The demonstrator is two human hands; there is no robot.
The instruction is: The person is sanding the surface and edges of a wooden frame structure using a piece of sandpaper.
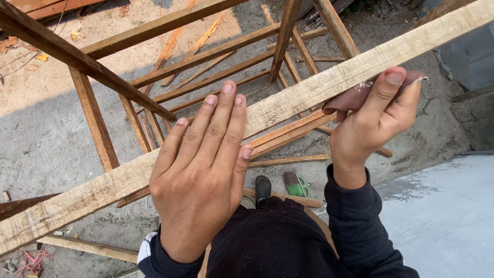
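A long pale wooden plank point(319, 85) runs diagonally from lower left to upper right across the view. My left hand point(203, 164) lies flat on top of it near the middle, fingers together and stretched out. My right hand point(373, 121) grips a folded piece of reddish-brown sandpaper point(355, 98) and presses it against the plank's near edge, thumb on top. Pale dust sits on the thumb and sandpaper. Both arms wear dark sleeves.
A brown wooden frame point(98, 123) of crossed battens stands below the plank. Loose wood strips point(288, 161) lie on the concrete ground point(41, 118). A green sandal point(296, 185) and a dark shoe point(263, 189) show underneath. A grey slab point(447, 216) is at lower right.
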